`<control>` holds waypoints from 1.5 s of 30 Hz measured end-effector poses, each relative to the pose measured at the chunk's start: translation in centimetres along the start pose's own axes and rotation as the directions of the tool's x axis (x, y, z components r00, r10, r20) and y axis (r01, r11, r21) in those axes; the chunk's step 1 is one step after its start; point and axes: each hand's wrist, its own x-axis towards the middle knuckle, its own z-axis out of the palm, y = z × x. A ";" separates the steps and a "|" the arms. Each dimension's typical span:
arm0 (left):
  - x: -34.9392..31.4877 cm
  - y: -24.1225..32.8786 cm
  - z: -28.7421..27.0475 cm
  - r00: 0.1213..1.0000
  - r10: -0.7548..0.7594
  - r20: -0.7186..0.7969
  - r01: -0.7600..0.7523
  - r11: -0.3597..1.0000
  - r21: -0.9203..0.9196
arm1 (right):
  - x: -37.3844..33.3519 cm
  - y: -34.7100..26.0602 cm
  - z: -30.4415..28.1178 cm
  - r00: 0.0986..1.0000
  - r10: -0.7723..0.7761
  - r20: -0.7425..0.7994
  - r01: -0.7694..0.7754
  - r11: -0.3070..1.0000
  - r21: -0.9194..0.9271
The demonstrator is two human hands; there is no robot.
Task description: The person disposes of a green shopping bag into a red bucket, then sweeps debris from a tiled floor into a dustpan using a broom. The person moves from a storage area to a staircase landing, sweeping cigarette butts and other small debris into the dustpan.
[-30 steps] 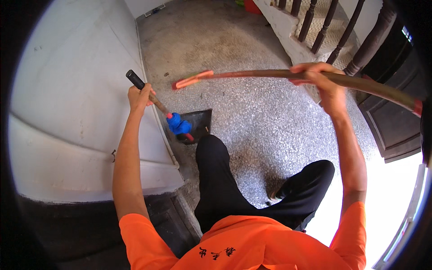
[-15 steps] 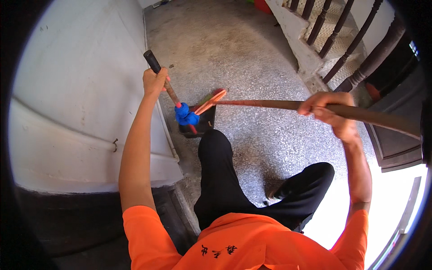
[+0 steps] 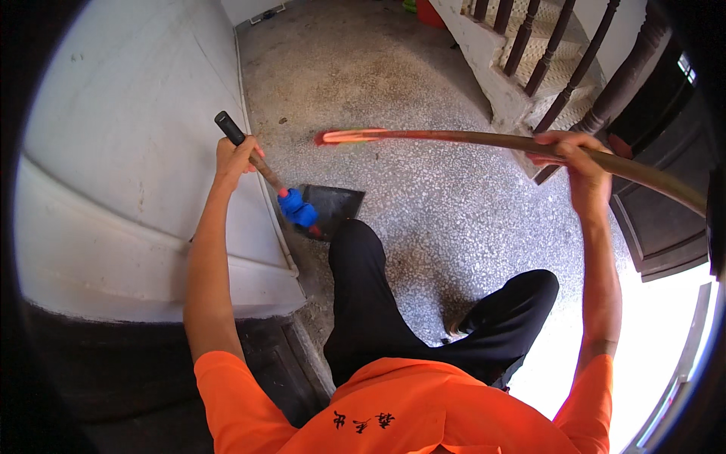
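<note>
My left hand (image 3: 236, 160) is closed round the wooden handle of a long-handled dustpan (image 3: 338, 202), just below its black end grip. Blue material (image 3: 296, 207) is wrapped in a bundle low on that handle. The dustpan's black tray lies on the floor by the left wall, partly hidden by my knee. Closed round the long brown stick of a broom (image 3: 469, 138), my right hand (image 3: 581, 160) is well out to the right. The broom's pinkish-orange head (image 3: 349, 137) is above and beyond the tray, apart from it; I cannot tell whether it touches the floor.
A white wall (image 3: 128, 166) with pipes along it runs down the left. Stairs (image 3: 556, 53) with dark balusters rise at the far right. A dark door (image 3: 662, 227) stands at the right. A small dark bit (image 3: 283, 120) lies on the speckled floor (image 3: 431, 212).
The broom head has moved from over the dustpan tray to the far side, up and left. My left hand and the dustpan handle have shifted left and slightly nearer.
</note>
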 end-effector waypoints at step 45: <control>-1.6 13.9 27.5 0.853 0.309 0.420 -0.194 0.936 -0.293 | -1.0 -4.4 -9.2 0.928 0.114 -0.354 -0.349 0.594 -0.725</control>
